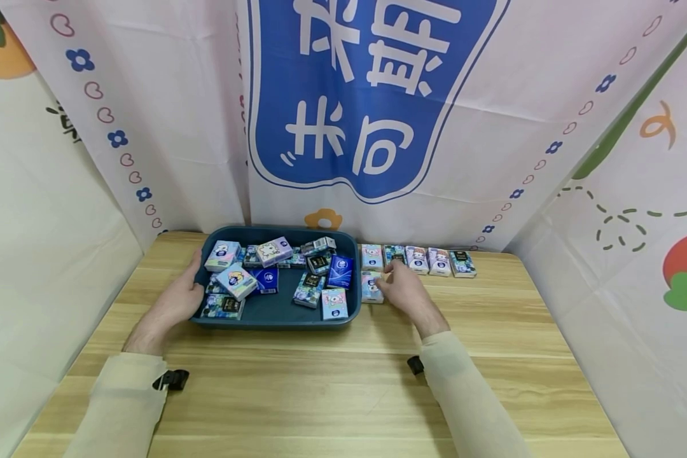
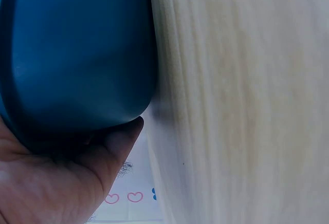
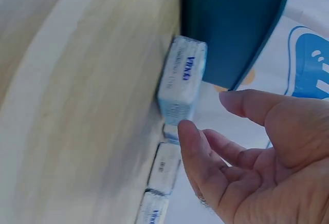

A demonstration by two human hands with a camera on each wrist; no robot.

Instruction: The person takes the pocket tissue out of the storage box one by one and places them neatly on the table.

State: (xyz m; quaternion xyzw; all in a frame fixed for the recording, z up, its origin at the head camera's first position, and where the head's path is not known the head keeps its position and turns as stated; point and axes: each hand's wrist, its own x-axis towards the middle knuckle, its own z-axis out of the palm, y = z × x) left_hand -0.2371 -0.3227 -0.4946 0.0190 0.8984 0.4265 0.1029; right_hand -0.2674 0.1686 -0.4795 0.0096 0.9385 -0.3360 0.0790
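Thumb and fingers of our right hand (image 1: 408,292) stand spread at a pale blue-and-white, rectangular wrapped tissue pack (image 1: 371,288); whether they touch it, we cannot tell. Our left hand (image 1: 174,300) lies against the left end of a dark teal, rounded rectangular plastic tray (image 1: 275,323), thumb straight. Behind, a white cloth hanging (image 1: 191,114) bears a blue panel (image 1: 343,102) where we read 未来可期 in white. A light wood-grain table (image 1: 298,394) carries the tray, which holds jumbled packs (image 1: 308,291). Right of it, five more packs (image 1: 416,259) line up. Our tissue pack sits before that row's left end, just beside the tray, printed face up, long axis running near to far. Its side shows blue lettering, too blurred to read.
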